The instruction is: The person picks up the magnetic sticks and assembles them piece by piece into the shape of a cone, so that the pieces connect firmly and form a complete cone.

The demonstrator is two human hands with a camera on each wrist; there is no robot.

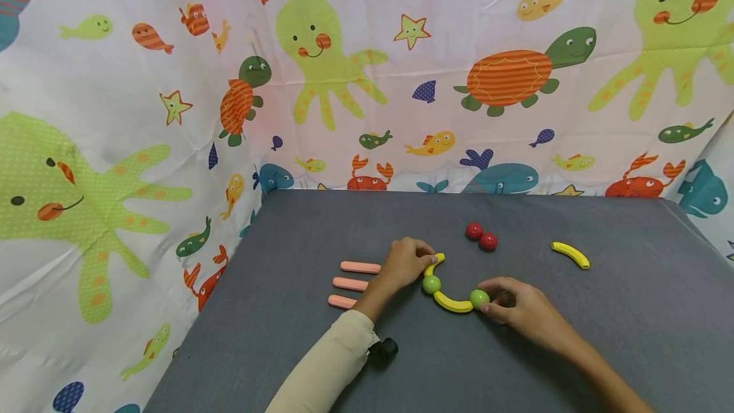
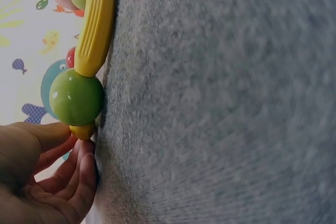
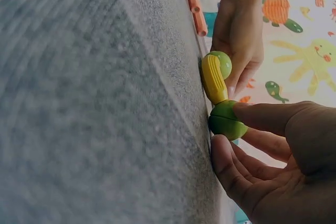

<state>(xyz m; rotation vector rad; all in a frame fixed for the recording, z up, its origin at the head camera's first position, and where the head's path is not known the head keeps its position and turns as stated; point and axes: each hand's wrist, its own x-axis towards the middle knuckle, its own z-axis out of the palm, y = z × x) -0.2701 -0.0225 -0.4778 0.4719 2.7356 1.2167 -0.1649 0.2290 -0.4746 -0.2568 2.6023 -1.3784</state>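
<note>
A curved chain lies on the grey table: a yellow curved piece (image 1: 434, 264), a green ball (image 1: 431, 284), a second yellow curved piece (image 1: 453, 303) and another green ball (image 1: 479, 299), joined end to end. My left hand (image 1: 403, 264) pinches the yellow piece at the chain's far left end; in the left wrist view only a stub of it shows beyond the fingertips. At the other end, my right hand (image 1: 518, 308) grips the last green ball (image 3: 228, 120) between thumb and fingers, with a seam line across the ball.
Two red balls (image 1: 481, 236) sit together beyond the chain. A loose yellow curved piece (image 1: 570, 255) lies at the right. Three pink sticks (image 1: 360, 267) lie in a row left of my left hand, partly behind the forearm. A sea-animal printed cloth (image 1: 355, 50) hangs behind the table.
</note>
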